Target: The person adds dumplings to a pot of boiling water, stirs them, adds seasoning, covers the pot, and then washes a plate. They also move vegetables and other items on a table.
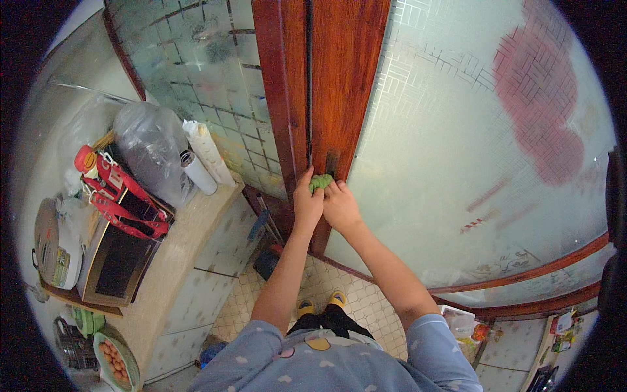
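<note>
Both hands meet over a crumpled green cloth (321,183) at the edge of a red-brown wooden door frame (338,98). My left hand (308,201) grips the cloth from the left, thumb and fingers around it. My right hand (341,203) presses against its right side, fingertips bent in towards the wood; whether it grips the cloth is hard to tell. A dark recessed pull (332,159) shows in the wood just above the fingers. Part of the cloth is hidden by the hands.
Patterned frosted glass (441,161) fills the door panel at right. The counter (183,245) at left bears a white bottle (198,172), plastic bags (149,142), a red strap (117,220) and a basket (130,375) of eggs. A blue-headed tool (258,225) stands beside the counter.
</note>
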